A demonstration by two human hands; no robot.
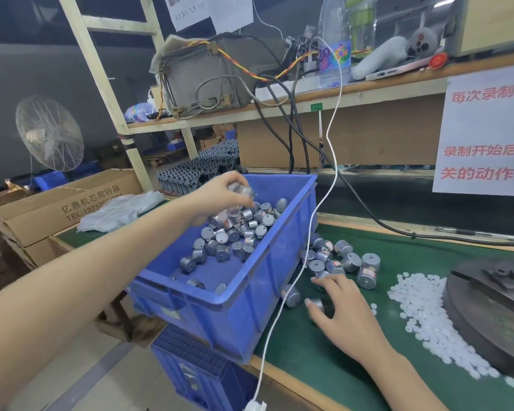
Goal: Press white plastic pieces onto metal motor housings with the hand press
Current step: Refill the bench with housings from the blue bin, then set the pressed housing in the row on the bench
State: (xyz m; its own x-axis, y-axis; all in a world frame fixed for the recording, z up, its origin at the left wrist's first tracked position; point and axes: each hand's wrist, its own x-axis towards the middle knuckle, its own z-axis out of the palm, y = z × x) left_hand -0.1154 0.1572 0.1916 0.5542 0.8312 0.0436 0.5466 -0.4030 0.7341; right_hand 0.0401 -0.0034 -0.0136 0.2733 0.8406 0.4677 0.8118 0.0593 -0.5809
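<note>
I see left hand (220, 194) gripping motors (241, 189) above bin (250, 295); overfull grip could spill. Then right hand (343, 310) grips motor (321, 307) near bench (353, 381) left edge; could roll off. Heap of white pieces (428, 315) beside press (493, 310).

Press base (487, 315) runs off the right edge.

The cardboard box (72, 203) at the worktop's far left corner bears black print on its side: "亿惠机芯周转箱", with "TEL 1371" beneath, the later digits hidden. The white sign (484, 134) hanging from the shelf at the right edge shows red characters, cut off: "每次录制前", "录制开始后", "关的动作". The small green label (316, 106) on the shelf's front edge and the handwritten papers (190, 10) are illegible.
</note>
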